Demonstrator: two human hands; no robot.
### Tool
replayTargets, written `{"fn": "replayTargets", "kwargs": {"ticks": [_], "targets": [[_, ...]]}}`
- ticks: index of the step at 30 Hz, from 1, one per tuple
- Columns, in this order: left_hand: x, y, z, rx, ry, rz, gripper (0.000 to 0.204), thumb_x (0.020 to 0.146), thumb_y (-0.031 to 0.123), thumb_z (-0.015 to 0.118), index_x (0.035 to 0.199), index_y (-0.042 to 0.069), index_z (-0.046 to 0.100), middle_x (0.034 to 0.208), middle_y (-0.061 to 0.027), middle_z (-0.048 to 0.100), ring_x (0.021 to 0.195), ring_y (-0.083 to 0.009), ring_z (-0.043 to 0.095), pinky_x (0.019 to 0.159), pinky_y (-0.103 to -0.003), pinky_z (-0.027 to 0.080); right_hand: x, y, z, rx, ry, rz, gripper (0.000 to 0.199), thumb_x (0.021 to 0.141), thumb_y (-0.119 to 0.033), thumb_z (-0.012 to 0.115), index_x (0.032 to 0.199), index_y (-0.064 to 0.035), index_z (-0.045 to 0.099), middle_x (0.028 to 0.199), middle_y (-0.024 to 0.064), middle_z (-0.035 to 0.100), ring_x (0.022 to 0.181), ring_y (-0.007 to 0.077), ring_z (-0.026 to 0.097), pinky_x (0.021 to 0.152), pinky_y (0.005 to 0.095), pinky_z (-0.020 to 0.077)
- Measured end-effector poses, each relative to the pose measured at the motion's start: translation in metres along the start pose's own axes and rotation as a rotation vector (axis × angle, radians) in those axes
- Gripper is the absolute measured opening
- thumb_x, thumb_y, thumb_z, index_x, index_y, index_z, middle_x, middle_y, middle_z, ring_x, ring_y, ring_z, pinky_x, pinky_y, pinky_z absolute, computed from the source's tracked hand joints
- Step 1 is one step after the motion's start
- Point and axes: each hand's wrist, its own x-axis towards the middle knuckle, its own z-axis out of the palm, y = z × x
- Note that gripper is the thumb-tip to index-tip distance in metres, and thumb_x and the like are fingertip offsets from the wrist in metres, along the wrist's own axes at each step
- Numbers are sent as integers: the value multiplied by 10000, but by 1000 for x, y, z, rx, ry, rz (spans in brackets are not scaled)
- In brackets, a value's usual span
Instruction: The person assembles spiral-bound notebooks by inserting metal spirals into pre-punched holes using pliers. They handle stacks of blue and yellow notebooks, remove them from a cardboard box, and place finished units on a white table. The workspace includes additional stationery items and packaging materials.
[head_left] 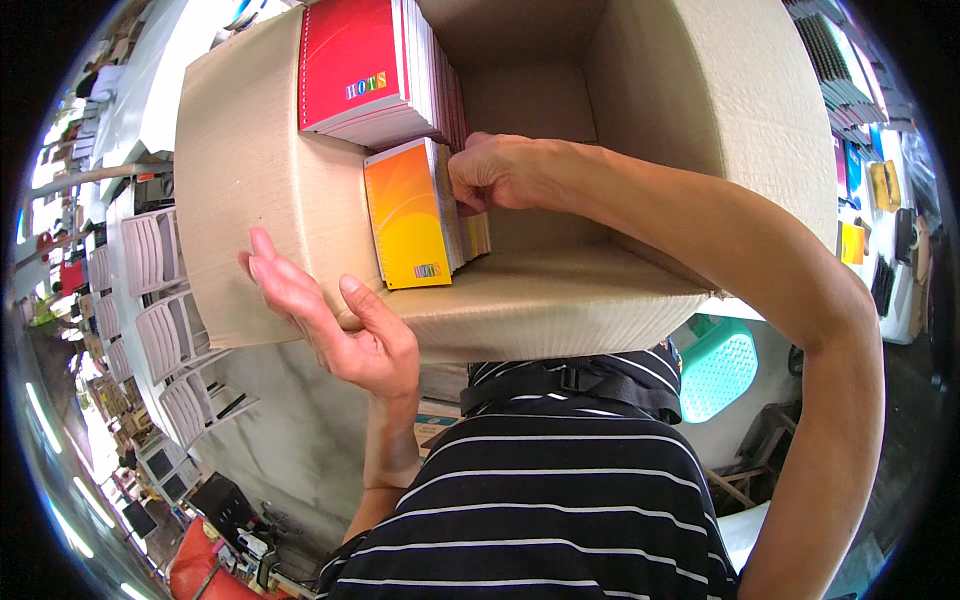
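Note:
An open cardboard box point(560, 310) stands in front of me. Along its left inner side, large red spiral notebooks point(350, 60) are packed in a row. Nearer to me sits a row of smaller yellow-orange notebooks point(408, 215). My right hand point(490, 175) reaches into the box, its fingers curled against the inner side of the small notebooks, by the end of the red row. Whatever those fingers hold, if anything, is hidden. At the box's near left corner, my left hand point(350, 330) is open, fingers stretched out beside the left flap point(240, 190), with no object in it.
White plastic chairs point(170, 335) line the left side. A turquoise plastic stool point(718, 370) stands below the box's near right corner. Stacked dark notebooks point(845, 85) and other goods lie at the far right. Something red point(200, 560) sits at the lower left.

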Motion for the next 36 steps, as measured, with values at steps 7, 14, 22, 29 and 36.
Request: {"fn": "replayTargets", "kwargs": {"ticks": [7,14,22,29,36], "targets": [[-4,-4,0,13,20,-13,679,908,-60,391,1491,-75,45,1516,-288,248,1427,-395,202,1148,-473,147,-20,-4,-10,118,-455,-66,649,642,69,767,1217,27,469,1207,145,539,1162,278,484,982,395,418],[-3,-7,0,6,14,19,667,915,-75,385,1480,-92,30,1484,-323,286,1423,-470,151,1150,-523,98,-27,-2,4,125,-122,20,650,670,-49,827,1226,2,493,1269,109,550,1162,233,506,972,342,421],[-3,-5,1,9,2,32,660,918,-67,381,1476,-100,28,1473,-337,292,1415,-483,161,1148,-527,108,-9,10,1,120,-183,-11,541,664,-74,830,1138,-13,576,1127,85,627,1078,178,538,861,274,438],[-5,-6,3,33,31,-3,671,921,-34,399,1489,-79,44,1482,-309,302,1401,-415,259,1127,-485,206,-17,2,8,-8,-75,31,495,654,-150,858,1084,-58,631,1063,43,622,1005,157,533,797,245,429],[-3,-2,5,-17,39,-29,666,903,-71,367,1474,-111,27,1464,-339,306,1416,-454,193,1152,-513,125,-14,1,1,-39,-98,-17,521,636,-178,872,1065,-14,626,1034,60,620,994,163,538,800,262,465]]}}
